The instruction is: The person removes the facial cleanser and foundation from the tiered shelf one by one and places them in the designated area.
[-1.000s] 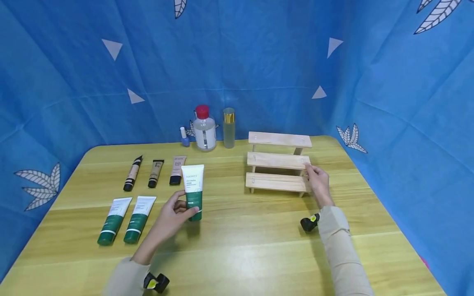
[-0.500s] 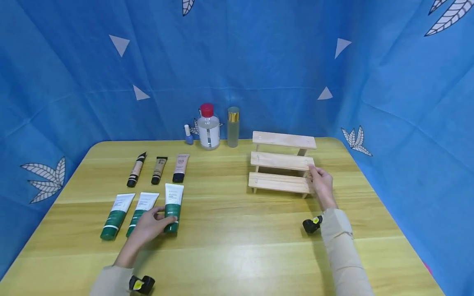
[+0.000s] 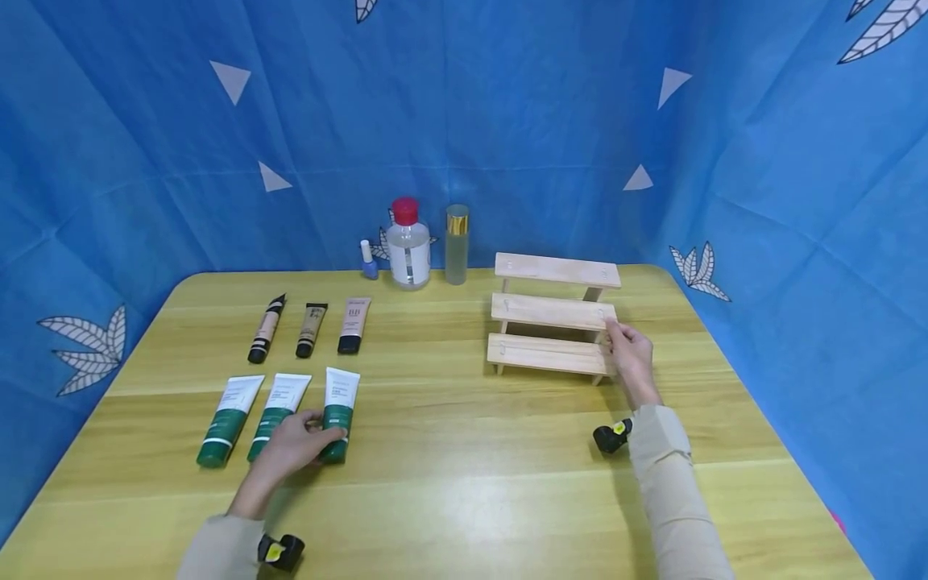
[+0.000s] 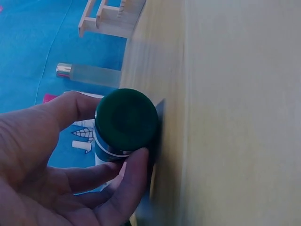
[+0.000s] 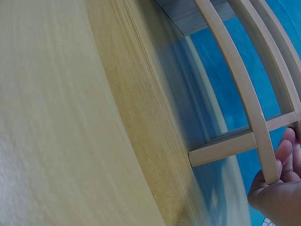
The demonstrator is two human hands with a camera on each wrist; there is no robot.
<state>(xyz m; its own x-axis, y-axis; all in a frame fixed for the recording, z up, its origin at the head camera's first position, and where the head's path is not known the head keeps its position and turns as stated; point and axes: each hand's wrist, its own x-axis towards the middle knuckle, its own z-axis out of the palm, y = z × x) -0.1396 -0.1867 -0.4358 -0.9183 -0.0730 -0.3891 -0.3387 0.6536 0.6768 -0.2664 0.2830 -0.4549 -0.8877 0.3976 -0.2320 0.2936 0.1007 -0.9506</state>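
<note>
A green-and-white tube (image 3: 339,405) lies on the wooden table (image 3: 471,475), the right one in a row of three. My left hand (image 3: 290,443) grips its lower end. In the left wrist view my thumb and fingers (image 4: 127,179) curl round the tube's dark green cap (image 4: 126,120). A three-step wooden rack (image 3: 554,312) stands at the back right. My right hand (image 3: 629,354) holds the rack's right end. The right wrist view shows my fingertips (image 5: 282,155) against the end of a slat of the rack (image 5: 244,94).
Two more green tubes (image 3: 225,419) (image 3: 275,407) lie to the left. Behind them lie three small beige tubes (image 3: 312,330). At the back edge stand a nail polish (image 3: 368,262), a red-capped bottle (image 3: 408,246) and a gold-capped bottle (image 3: 456,244). Blue cloth encloses the table.
My left hand carried the upright tube leftward and laid it flat beside the two other green tubes. The right hand stayed on the rack.
</note>
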